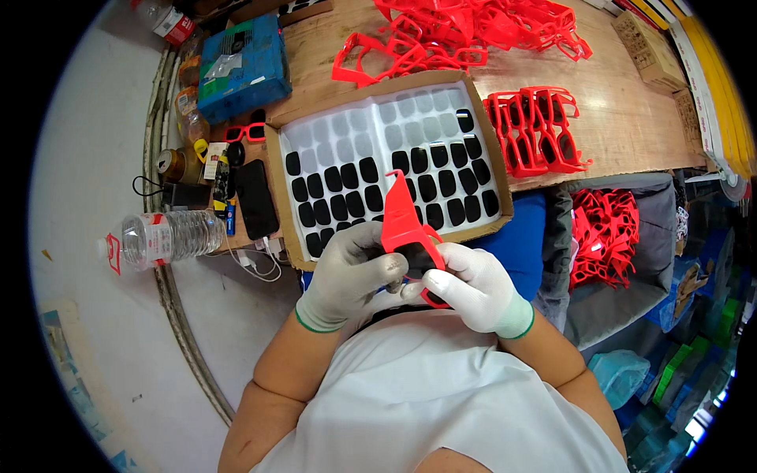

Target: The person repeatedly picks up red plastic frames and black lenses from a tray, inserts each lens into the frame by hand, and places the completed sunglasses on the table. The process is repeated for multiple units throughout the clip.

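Note:
Both of my hands wear white gloves with green cuffs and hold one pair of red sunglasses [404,227] in front of my waist. My left hand [351,276] is closed on one side, its thumb against a dark lens. On the other side my right hand [477,288] pinches the frame between thumb and fingers. One temple arm of the sunglasses points up and away from me. Just beyond them lies a shallow cardboard box [505,206] lined with white paper, with rows of dark lenses [347,175] in it. My hands hide part of its near edge.
Loose red frames [473,31] heap at the back of the table. Stacked sunglasses [532,132] stand right of the box. A grey bin [650,276] at the right holds more red frames. Left are a phone [256,199], a large water bottle [169,236] and a blue case [244,71].

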### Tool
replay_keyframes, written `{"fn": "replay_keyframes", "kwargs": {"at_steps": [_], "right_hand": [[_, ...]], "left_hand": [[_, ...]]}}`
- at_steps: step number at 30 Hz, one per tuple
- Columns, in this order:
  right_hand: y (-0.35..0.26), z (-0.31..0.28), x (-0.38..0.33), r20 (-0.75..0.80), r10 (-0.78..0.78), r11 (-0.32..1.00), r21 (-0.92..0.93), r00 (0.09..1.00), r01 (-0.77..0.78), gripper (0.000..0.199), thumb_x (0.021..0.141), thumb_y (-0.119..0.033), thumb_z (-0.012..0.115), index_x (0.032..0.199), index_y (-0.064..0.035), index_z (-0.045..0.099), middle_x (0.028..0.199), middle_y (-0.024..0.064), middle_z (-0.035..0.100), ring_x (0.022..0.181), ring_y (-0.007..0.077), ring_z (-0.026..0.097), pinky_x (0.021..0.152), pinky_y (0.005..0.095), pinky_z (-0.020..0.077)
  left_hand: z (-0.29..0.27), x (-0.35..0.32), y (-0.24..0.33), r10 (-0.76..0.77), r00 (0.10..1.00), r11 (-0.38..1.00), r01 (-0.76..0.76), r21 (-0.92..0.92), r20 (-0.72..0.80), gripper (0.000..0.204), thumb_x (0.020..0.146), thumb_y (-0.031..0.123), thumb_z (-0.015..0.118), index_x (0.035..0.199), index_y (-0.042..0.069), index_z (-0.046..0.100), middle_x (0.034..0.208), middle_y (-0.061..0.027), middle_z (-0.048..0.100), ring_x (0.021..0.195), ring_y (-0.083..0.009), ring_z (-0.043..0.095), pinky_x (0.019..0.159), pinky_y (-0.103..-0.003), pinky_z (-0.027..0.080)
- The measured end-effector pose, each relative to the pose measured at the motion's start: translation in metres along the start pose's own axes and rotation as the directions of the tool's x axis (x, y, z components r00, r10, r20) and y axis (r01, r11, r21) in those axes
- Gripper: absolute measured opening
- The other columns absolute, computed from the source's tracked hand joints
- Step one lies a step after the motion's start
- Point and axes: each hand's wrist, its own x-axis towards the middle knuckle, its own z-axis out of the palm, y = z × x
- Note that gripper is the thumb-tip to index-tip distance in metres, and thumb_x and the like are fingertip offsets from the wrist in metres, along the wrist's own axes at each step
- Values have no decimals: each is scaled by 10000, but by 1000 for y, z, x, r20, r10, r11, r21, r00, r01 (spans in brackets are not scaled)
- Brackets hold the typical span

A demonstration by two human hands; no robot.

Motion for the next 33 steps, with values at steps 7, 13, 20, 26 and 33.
{"fn": "replay_keyframes", "kwargs": {"at_steps": [7, 13, 20, 26, 33], "right_hand": [[13, 6, 0, -29, 77, 993, 96, 997, -74, 209, 1011, -93, 454, 1132, 27, 575, 835, 43, 645, 737, 116, 588, 715, 284, 488], [11, 9, 4, -91, 78, 996, 49, 993, -74, 220, 1015, -99, 450, 1136, 28, 582, 804, 55, 644, 714, 144, 608, 708, 290, 496], [10, 7, 5, -91, 37, 993, -108, 995, -46, 221, 1007, -92, 473, 1156, 27, 586, 789, 64, 650, 708, 160, 627, 714, 289, 508], [11, 17, 7, -178, -31, 967, -253, 984, -15, 201, 1005, -97, 487, 1117, 28, 597, 735, 76, 653, 657, 186, 646, 681, 302, 518], [6, 20, 8, -243, -70, 930, -366, 968, -25, 185, 986, -123, 524, 1074, 5, 625, 778, 163, 685, 708, 335, 698, 655, 369, 539]], "left_hand": [[16, -4, -3, 48, 981, 989, -21, 144, -188, 184, 934, 62, 651, 1096, -25, 651, 1005, -48, 678, 826, -68, 584, 727, -237, 483], [18, -3, -7, 106, 969, 976, -58, 211, -222, 196, 945, 104, 657, 1092, -27, 653, 986, -45, 683, 822, -71, 581, 737, -245, 486], [11, -4, 4, 62, 983, 959, -11, 283, -173, 198, 959, 117, 637, 1088, -33, 654, 966, -58, 692, 835, -79, 604, 753, -253, 502], [19, 2, -21, 222, 917, 905, -67, 420, -331, 195, 962, 137, 621, 1049, -35, 648, 929, -82, 699, 823, -95, 634, 709, -269, 508], [18, 3, -32, 410, 841, 766, -107, 634, -353, 204, 958, 184, 638, 994, -16, 651, 850, -69, 671, 755, -114, 595, 686, -279, 485]]}}
